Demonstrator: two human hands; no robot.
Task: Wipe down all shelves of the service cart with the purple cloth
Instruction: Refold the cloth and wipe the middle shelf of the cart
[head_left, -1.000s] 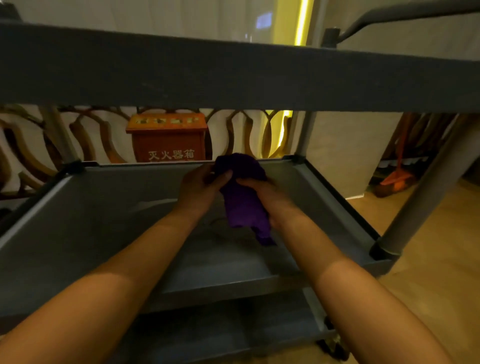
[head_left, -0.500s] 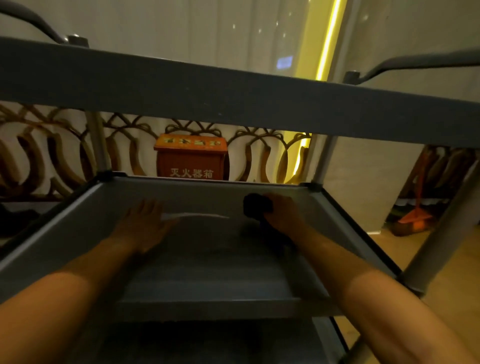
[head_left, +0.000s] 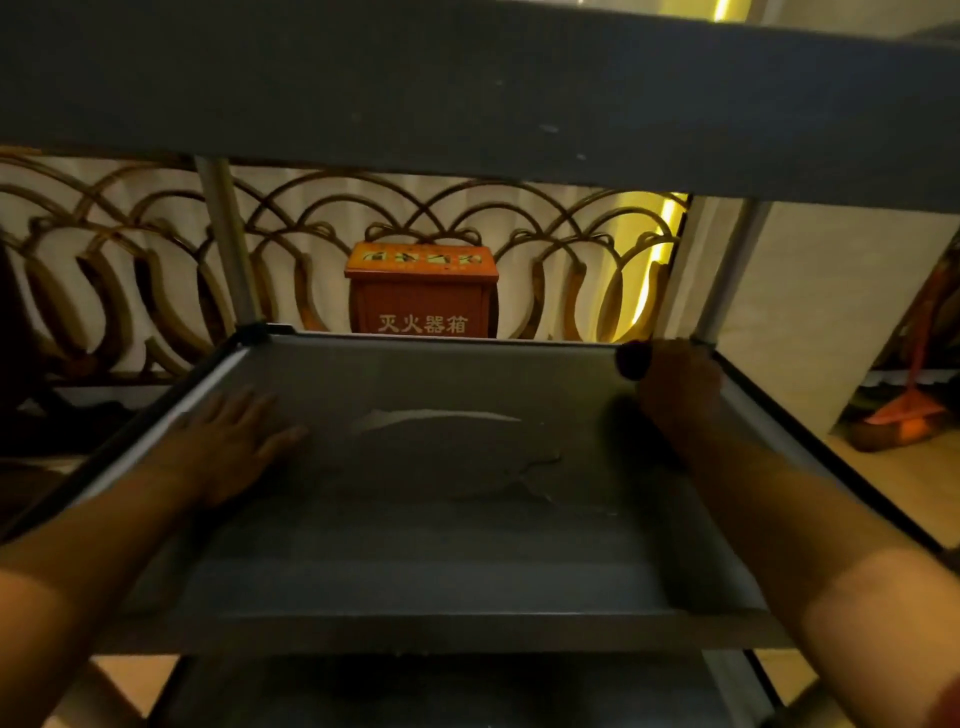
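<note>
I look into the grey middle shelf (head_left: 441, 551) of the service cart, under the dark edge of the top shelf (head_left: 467, 93). My right hand (head_left: 675, 384) holds the purple cloth (head_left: 632, 359) bunched against the shelf's far right corner; only a dark lump of cloth shows past the hand. My left hand (head_left: 234, 441) lies flat with straight fingers on the shelf floor near the left wall. A pale smear (head_left: 436, 418) marks the shelf floor between the hands. The bottom shelf (head_left: 441, 691) shows dimly below.
Behind the cart stands an orange box with Chinese lettering (head_left: 421, 288) against an ornate metal screen (head_left: 130, 260). Grey posts (head_left: 228, 244) hold the shelves at the corners. An orange broom or dustpan (head_left: 904, 410) lies on the wooden floor at right.
My right hand has carried the cloth from the middle of the shelf to the far right corner. My left hand let go of the cloth and now lies flat on the shelf at left.
</note>
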